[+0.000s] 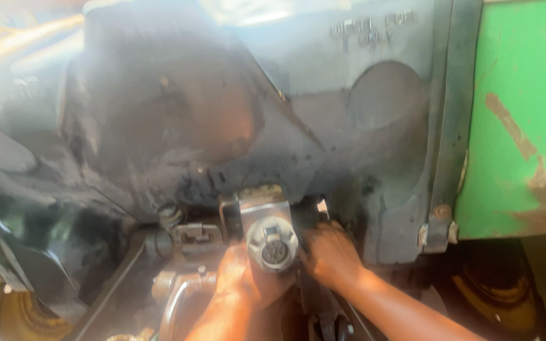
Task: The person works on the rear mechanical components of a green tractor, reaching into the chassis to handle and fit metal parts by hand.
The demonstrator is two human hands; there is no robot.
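A round grey multi-pin electrical socket (273,247) on a metal bracket sits at the lower middle of a dark, grimy machine body (178,120). My left hand (238,278) is cupped under and around the socket's lower left side, gripping it. My right hand (328,252) reaches in from the right, its fingers pressed against the bracket just right of the socket; whether it holds anything is hidden. Both forearms come up from the bottom edge.
A green, rust-streaked metal panel (526,113) fills the right side. Metal fittings and a hose coupling (170,216) sit left of the socket. A curved metal pipe (181,297) runs below. A yellow part (14,316) shows at the lower left.
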